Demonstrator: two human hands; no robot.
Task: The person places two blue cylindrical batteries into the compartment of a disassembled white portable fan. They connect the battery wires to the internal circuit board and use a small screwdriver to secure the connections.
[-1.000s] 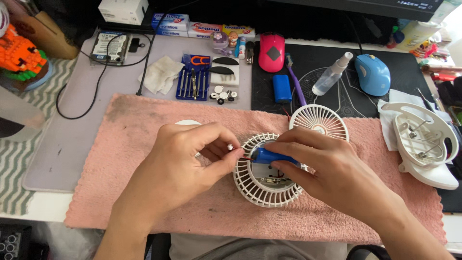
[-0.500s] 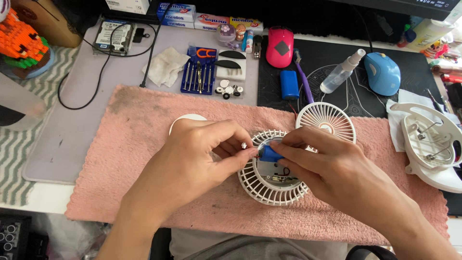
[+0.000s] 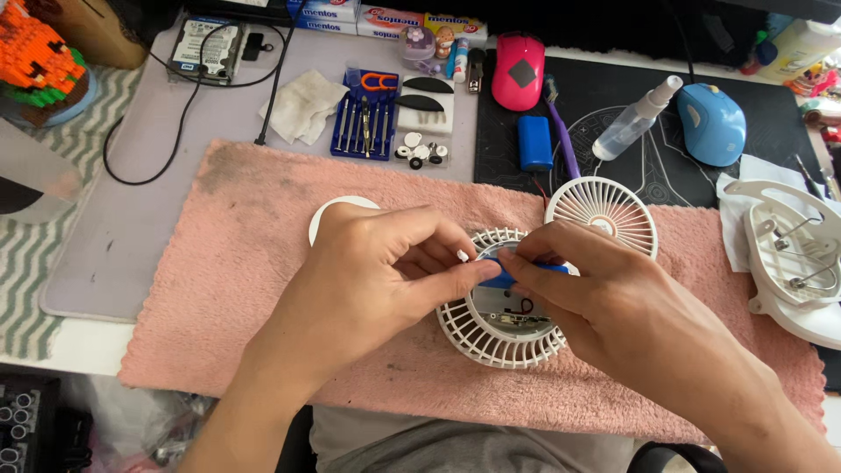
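The small fan was already taken apart. Its round white back shell (image 3: 501,326), with ribs all around the rim, lay on the pink towel (image 3: 245,263) in front of the person, and inside it a small circuit board was open to see. The white front grille (image 3: 604,212) lay flat just behind the shell, and a white round disc (image 3: 326,216) was partly hidden behind the left hand (image 3: 377,271). So the opening seemed done, and I judge the work inside the shell was in the middle; the parts were not yet put together again.

Both hands met over the upper edge of the shell. The left hand's fingers were pinched narrow on a tiny white piece. The right hand (image 3: 596,298) had its fingers closed on a small blue part (image 3: 506,278), maybe plastic; its shape was mostly covered.

The towel looked soft and fluffy, with a dark stain at the far left corner. Behind it stood a blue case of small screwdrivers (image 3: 363,118). A blue cylinder battery (image 3: 533,142) and a clear spray bottle (image 3: 632,120) lay on a black mat.
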